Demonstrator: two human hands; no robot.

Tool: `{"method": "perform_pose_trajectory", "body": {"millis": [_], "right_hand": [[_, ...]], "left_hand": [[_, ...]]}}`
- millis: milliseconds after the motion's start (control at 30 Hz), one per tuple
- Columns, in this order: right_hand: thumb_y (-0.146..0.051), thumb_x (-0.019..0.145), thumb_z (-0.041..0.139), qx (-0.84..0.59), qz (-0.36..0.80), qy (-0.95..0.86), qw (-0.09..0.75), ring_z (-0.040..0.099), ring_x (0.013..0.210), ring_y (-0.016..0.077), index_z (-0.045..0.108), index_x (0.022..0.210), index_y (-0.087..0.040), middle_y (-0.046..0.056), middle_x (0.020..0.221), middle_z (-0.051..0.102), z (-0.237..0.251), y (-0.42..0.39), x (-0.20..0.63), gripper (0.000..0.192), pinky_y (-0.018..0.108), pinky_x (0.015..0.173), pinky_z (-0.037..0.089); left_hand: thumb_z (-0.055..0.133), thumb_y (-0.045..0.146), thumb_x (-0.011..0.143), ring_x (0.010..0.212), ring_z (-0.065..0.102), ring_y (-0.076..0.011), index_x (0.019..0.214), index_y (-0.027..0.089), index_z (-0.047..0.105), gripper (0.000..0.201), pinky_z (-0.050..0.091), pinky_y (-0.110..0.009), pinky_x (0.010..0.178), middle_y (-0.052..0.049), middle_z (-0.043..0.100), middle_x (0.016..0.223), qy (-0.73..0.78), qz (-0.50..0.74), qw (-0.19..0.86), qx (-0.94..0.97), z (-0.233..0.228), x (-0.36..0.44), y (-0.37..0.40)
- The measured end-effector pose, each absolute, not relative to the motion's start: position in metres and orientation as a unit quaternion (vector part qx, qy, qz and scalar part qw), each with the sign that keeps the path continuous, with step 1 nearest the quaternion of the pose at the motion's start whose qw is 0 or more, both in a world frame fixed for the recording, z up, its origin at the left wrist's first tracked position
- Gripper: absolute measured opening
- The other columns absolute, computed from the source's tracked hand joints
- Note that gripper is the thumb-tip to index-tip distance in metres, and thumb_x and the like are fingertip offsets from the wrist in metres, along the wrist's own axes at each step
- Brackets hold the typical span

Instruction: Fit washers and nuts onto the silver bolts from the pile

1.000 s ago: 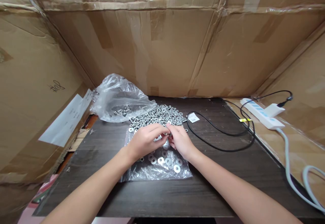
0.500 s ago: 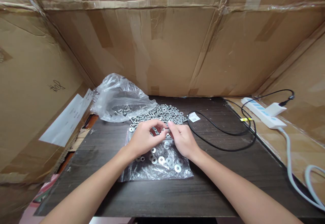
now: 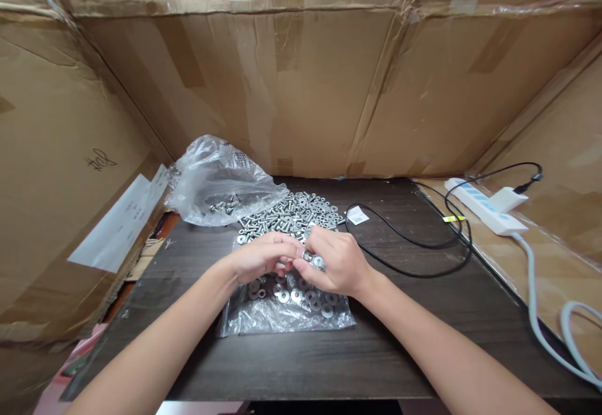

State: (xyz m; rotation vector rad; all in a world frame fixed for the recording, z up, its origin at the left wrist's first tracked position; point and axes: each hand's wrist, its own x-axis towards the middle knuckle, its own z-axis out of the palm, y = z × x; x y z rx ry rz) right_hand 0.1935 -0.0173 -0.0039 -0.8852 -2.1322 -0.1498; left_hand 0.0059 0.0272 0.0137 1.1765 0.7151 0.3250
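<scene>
I see dark wood table (image 3: 423, 352); near centre, flat clear bag (image 3: 286, 315) of washers (image 3: 301, 296). Above it left hand (image 3: 261, 258) and right hand (image 3: 336, 264) pinch small hardware (image 3: 314, 258). Farther: fastener pile (image 3: 296, 211), crumpled bag (image 3: 219, 180), cable (image 3: 414, 246), power strip (image 3: 486, 205) right, cardboard walls (image 3: 305, 89).

- Taped cardboard walls (image 3: 301, 89) close in the space at the back and on both sides, with creases and strips of clear and brown tape.
- A dark wood-grain bench (image 3: 329, 358) fills the middle.
- A white paper sheet (image 3: 117, 227) leans on the left cardboard.
- A white power strip (image 3: 484, 205) lies at the right, near a looping black cable (image 3: 423, 246).
- The light is even and warm.
</scene>
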Motion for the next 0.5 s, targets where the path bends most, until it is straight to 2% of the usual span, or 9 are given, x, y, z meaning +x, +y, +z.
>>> {"method": "perform_pose_trajectory", "body": {"millis": [100, 200, 300, 367, 433, 500], "right_hand": [[-0.038, 0.097, 0.043, -0.369, -0.052, -0.833, 0.408, 0.039, 0.054, 0.0115, 0.049, 0.065, -0.019, 0.000, 0.059, 0.047, -0.004, -0.017, 0.196, 0.038, 0.026, 0.052, 0.028], [-0.036, 0.098, 0.038, -0.422, 0.035, -0.795, 0.434, 0.038, 0.051, 0.0111, 0.044, 0.060, -0.019, 0.000, 0.055, 0.044, -0.006, -0.018, 0.194, 0.042, 0.027, 0.052, 0.027], [-0.038, 0.100, 0.031, -0.467, 0.209, -0.716, 0.475, 0.038, 0.050, 0.0105, 0.040, 0.056, -0.019, -0.001, 0.053, 0.041, -0.010, -0.019, 0.186, 0.049, 0.027, 0.052, 0.028], [-0.046, 0.099, 0.031, -0.491, 0.339, -0.639, 0.485, 0.034, 0.047, 0.0097, 0.036, 0.053, -0.020, -0.003, 0.050, 0.035, -0.014, -0.018, 0.179, 0.053, 0.026, 0.048, 0.026], [-0.052, 0.095, 0.036, -0.498, 0.472, -0.553, 0.473, 0.026, 0.041, 0.0082, 0.031, 0.053, -0.023, -0.006, 0.047, 0.027, -0.017, -0.016, 0.174, 0.052, 0.025, 0.042, 0.023], [-0.054, 0.091, 0.041, -0.491, 0.580, -0.476, 0.442, 0.020, 0.037, 0.0069, 0.029, 0.055, -0.024, -0.009, 0.046, 0.022, -0.018, -0.014, 0.172, 0.048, 0.023, 0.037, 0.020]], "left_hand": [[0.071, 0.032, 0.076, 0.052, 0.044, -0.0069, 0.073, 0.014, 0.065, 0.020, 0.037, -0.018, 0.050, 0.003, 0.052, 0.058, 0.314, 0.200, 0.699, 0.611, 0.015, 0.011, 0.022], [0.067, 0.031, 0.083, 0.059, 0.054, -0.0098, 0.086, 0.015, 0.069, 0.016, 0.045, -0.020, 0.054, -0.001, 0.063, 0.069, 0.321, 0.319, 0.533, 0.715, 0.013, 0.017, 0.014], [0.062, 0.024, 0.089, 0.064, 0.060, -0.0118, 0.092, 0.016, 0.069, 0.012, 0.050, -0.023, 0.060, -0.004, 0.069, 0.079, 0.273, 0.408, 0.285, 0.823, 0.008, 0.018, 0.010], [0.059, 0.019, 0.091, 0.070, 0.064, -0.0137, 0.095, 0.016, 0.069, 0.011, 0.053, -0.025, 0.065, -0.005, 0.071, 0.084, 0.212, 0.414, 0.140, 0.874, 0.004, 0.016, 0.013], [0.056, 0.016, 0.093, 0.080, 0.068, -0.0159, 0.099, 0.017, 0.068, 0.014, 0.054, -0.026, 0.071, -0.006, 0.073, 0.092, 0.174, 0.393, 0.050, 0.902, 0.002, 0.012, 0.017], [0.053, 0.018, 0.096, 0.086, 0.068, -0.0165, 0.104, 0.019, 0.068, 0.017, 0.055, -0.026, 0.074, -0.006, 0.073, 0.098, 0.164, 0.364, 0.011, 0.917, 0.001, 0.009, 0.021]]}}
